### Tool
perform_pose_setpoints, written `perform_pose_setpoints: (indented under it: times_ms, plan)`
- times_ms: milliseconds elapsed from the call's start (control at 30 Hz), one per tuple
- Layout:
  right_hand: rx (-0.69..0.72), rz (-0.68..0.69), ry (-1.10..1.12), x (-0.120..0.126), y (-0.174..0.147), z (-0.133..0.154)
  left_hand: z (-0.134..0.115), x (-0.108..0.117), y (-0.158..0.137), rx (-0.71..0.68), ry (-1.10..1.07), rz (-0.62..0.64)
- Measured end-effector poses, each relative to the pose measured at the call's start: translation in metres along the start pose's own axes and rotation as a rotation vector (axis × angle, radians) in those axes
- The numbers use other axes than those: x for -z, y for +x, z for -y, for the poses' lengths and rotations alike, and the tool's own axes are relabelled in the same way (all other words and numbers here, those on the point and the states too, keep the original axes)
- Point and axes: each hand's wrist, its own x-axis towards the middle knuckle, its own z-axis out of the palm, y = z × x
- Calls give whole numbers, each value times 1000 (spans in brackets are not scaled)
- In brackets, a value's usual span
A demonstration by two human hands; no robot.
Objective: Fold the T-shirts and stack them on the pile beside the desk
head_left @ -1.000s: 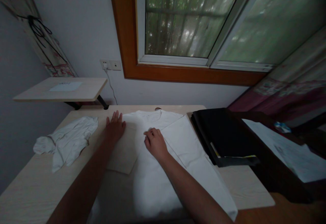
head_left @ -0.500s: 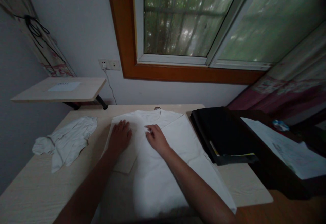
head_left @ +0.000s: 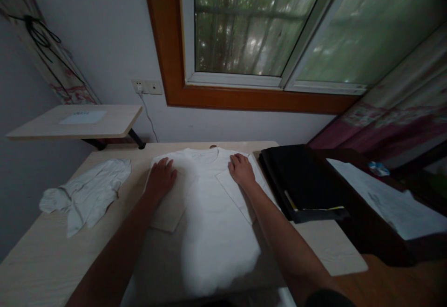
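A white T-shirt (head_left: 213,209) lies spread on the table, its round neckline at the far side. Both sleeves are turned inward and rest as flaps on its front. My left hand (head_left: 162,175) presses flat near the left shoulder, above the left flap, fingers spread. On the right shoulder, my right hand (head_left: 241,169) rests with its fingers lying over the folded right sleeve (head_left: 234,193). The shirt's near edge falls in shadow by my body.
A crumpled white cloth (head_left: 92,195) lies on the left of the wooden table (head_left: 45,255). Behind it stands a small raised shelf (head_left: 118,125) with a paper label. Black folders (head_left: 303,176) are stacked at the right, beside a dark surface holding a white sheet (head_left: 377,200).
My right hand has moved right, from the shirt's middle to its right shoulder. The right sleeve, flat outward before, is now folded in. My left hand stays on the left side.
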Motion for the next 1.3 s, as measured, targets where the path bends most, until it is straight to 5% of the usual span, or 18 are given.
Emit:
perform_pose_setpoints:
  times_ms: [900, 1300]
  plan:
    - [9, 23, -55, -45, 54, -15, 25, -30, 55, 46, 45, 101]
    - [98, 117, 29, -38, 53, -30, 30, -35, 57, 30, 22, 82]
